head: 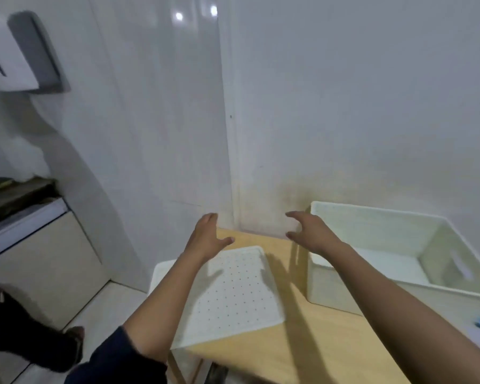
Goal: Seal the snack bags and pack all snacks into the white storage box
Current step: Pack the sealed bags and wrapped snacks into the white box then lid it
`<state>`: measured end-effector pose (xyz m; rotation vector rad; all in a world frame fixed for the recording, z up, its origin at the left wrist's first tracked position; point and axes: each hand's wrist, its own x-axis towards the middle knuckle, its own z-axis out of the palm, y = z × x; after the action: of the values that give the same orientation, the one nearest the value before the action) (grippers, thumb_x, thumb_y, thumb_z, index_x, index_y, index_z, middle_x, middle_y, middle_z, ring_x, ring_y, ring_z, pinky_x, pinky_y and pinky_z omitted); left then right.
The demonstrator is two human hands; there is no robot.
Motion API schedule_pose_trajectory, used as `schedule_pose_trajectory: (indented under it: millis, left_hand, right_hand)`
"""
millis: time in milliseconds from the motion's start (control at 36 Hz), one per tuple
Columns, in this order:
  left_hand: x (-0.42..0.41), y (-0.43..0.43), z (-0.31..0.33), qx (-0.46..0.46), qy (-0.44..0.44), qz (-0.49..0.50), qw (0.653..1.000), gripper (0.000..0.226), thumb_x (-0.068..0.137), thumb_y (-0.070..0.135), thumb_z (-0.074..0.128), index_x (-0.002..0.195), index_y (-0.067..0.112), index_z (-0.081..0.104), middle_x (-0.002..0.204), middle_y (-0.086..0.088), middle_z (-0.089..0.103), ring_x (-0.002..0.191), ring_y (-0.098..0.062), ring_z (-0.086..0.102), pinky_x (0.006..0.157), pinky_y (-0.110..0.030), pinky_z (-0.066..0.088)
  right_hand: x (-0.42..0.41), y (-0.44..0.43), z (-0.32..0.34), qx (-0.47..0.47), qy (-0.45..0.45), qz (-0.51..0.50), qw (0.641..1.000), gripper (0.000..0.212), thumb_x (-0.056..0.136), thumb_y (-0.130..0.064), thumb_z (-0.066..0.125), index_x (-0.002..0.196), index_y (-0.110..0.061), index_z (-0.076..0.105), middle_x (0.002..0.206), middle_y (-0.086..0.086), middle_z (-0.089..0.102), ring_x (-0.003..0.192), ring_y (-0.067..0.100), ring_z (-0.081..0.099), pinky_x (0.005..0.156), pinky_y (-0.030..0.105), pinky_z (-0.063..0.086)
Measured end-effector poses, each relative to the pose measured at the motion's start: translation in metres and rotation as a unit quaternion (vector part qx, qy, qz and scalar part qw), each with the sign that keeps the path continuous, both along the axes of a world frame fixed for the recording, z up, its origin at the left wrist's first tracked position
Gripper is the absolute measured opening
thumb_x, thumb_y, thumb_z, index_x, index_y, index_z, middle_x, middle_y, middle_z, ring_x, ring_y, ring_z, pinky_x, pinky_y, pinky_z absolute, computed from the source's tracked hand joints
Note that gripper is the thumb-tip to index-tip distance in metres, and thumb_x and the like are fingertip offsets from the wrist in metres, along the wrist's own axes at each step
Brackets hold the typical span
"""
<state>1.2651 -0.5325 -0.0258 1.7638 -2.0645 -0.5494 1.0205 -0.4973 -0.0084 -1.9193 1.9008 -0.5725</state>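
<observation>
Your left hand point(208, 236) and right hand point(311, 231) hang in the air beyond the white lid point(233, 295), each grip spread wide and holding nothing. The lid lies flat on the wooden counter point(297, 345), dotted face up, with its left part jutting past the counter's edge. The white storage box point(344, 281) stands just right of the lid, uncovered, and what shows of its inside looks bare. No snack bags appear anywhere in view, so by this evidence packing has not begun: you have the box ready, while sealing the bags, loading them and fitting the lid all seem left to do.
</observation>
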Motion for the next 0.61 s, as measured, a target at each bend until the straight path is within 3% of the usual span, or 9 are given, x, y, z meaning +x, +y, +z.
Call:
schedule_pose_trajectory:
  millis: [306, 611]
  left_hand:
    - [-0.267, 0.069, 0.026, -0.035, 0.037, -0.210, 0.976, 0.082, 0.085, 0.044, 0.061, 0.146, 0.009, 0.021, 0.156, -0.005, 0.016, 0.144, -0.018, 0.012, 0.116, -0.033, 0.017]
    - [-0.506, 0.163, 0.000, 0.008, 0.032, -0.397, 0.917, 0.077, 0.086, 0.042, 0.061, 0.145, 0.009, 0.025, 0.155, -0.008, 0.020, 0.143, -0.021, 0.018, 0.115, -0.031, 0.017]
  right_hand:
    - [-0.225, 0.147, 0.025, -0.009, 0.035, -0.175, 0.984, 0.056, 0.090, -0.028, 0.057, 0.142, -0.021, 0.036, 0.149, -0.001, 0.036, 0.137, 0.018, 0.033, 0.111, 0.035, 0.032]
    - [-0.395, 0.316, -0.005, 0.032, 0.009, -0.372, 0.928, 0.052, 0.090, -0.025, 0.056, 0.139, -0.018, 0.042, 0.145, 0.004, 0.042, 0.130, 0.020, 0.043, 0.106, 0.029, 0.033]
